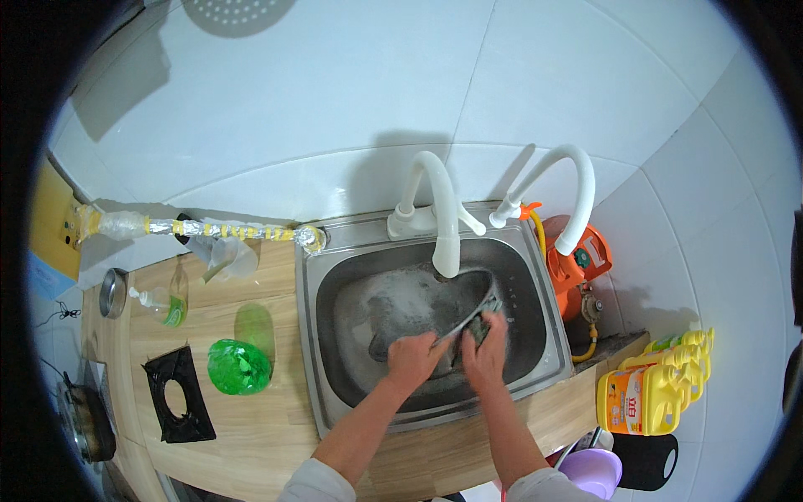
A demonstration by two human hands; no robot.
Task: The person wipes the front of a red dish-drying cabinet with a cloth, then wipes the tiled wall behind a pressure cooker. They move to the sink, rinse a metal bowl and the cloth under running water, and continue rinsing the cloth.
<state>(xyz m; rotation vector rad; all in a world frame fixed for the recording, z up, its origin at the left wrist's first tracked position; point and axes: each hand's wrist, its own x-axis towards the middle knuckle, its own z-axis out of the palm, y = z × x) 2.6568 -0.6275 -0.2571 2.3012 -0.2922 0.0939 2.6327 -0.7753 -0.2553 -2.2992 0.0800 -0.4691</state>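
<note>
Both hands are inside a stainless steel sink (305, 351) with foamy water (401, 298). My left hand (415, 359) grips the near edge of a dark, thin-rimmed piece of cookware (467, 287), tilted in the basin; its exact kind is unclear. Against that rim, my right hand (486, 354) presses a dark, crumpled scrubbing pad (478, 331), partly hidden by the fingers. Left of my left hand, another dark shape (379, 347) lies in the suds, too obscured to name. The white faucet spout (446, 251) hangs over the basin just beyond my hands.
A second white faucet (583, 188) arches over an orange gas cylinder (568, 270). Yellow detergent jugs (637, 401) stand right. On the wooden counter (263, 433) sit a green plastic item (239, 367), a black holed sheet (177, 395), a pump bottle (164, 307) and a clear plastic cup (235, 257).
</note>
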